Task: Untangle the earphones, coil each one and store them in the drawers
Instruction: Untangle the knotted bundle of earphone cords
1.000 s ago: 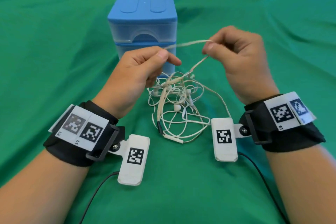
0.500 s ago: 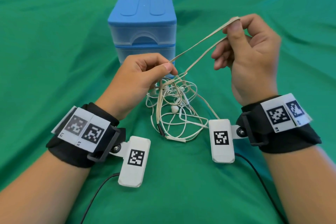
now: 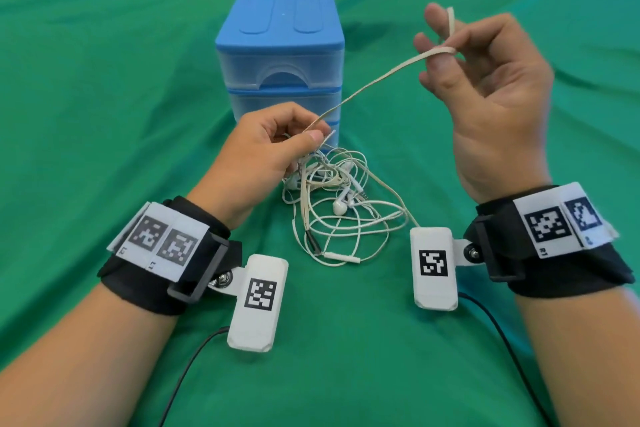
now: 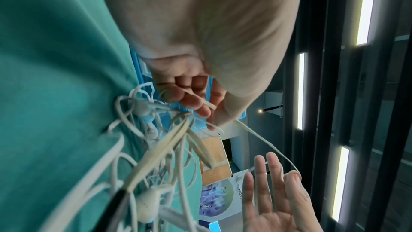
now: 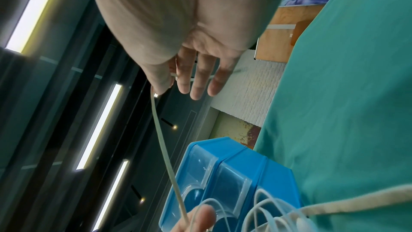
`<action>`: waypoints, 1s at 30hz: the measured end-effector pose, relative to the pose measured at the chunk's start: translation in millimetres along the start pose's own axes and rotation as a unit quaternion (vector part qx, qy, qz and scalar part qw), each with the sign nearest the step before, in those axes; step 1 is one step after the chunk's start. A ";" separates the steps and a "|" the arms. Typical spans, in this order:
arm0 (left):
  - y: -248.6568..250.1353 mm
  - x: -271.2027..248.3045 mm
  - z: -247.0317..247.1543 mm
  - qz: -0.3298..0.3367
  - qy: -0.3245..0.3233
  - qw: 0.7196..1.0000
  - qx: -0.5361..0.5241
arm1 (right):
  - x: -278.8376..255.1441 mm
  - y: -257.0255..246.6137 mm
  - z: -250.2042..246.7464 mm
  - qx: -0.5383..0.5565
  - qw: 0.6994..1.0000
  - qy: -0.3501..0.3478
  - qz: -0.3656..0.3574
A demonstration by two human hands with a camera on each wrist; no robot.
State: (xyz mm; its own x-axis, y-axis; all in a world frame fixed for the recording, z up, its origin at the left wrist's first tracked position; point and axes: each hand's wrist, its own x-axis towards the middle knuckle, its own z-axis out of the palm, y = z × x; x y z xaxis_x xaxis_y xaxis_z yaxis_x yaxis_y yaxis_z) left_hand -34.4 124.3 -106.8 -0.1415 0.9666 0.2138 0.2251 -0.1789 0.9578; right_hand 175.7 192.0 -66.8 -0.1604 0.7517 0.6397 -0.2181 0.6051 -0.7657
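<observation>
A tangle of white earphones [image 3: 343, 208] lies on the green cloth in front of the blue drawer unit [image 3: 280, 55], whose drawers are closed. My left hand [image 3: 311, 137] hovers just over the tangle and pinches a flat beige cable [image 3: 374, 81] between thumb and fingers. This cable runs taut up and to the right to my right hand [image 3: 446, 45]. That hand is raised, palm toward me, and pinches the cable at thumb and forefinger while the other fingers spread. A short end stands up past the pinch. The left wrist view shows the tangle [image 4: 156, 156] hanging close under my fingers.
The green cloth [image 3: 104, 114] covers the whole table. The drawer unit stands just behind the tangle, close to my left hand. Black leads trail from both wrist cameras toward the near edge. Wooden furniture and a white wall lie beyond the far edge.
My right hand has risen up and to the right, drawing the flat cable out; the doubled loop is now one taut strand. My left hand has stayed by the tangle.
</observation>
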 end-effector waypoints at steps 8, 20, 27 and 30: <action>-2.5 2.8 -2.4 0.006 0.066 0.997 0.032 | 4.3 2.7 -14.5 -0.107 0.988 0.083 0.072; 8.9 -0.9 1.0 0.058 0.037 0.995 -0.065 | 0.2 11.4 -13.8 -0.172 0.980 -0.016 0.097; 14.8 -3.6 3.8 0.079 0.003 0.990 -0.121 | -6.7 8.9 -1.8 -0.185 0.965 -0.177 0.064; 16.6 -3.8 3.7 0.075 -0.006 0.984 -0.159 | -8.1 12.2 -2.5 -0.168 0.958 -0.205 0.110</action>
State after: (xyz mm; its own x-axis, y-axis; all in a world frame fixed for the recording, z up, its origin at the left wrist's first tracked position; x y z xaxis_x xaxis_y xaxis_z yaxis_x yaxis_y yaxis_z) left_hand -26.5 118.3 -92.5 -0.1172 0.9267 0.3571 -0.0710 -0.3665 0.9277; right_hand 176.7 194.0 -81.5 -0.5458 0.7467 0.3801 0.1763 0.5458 -0.8191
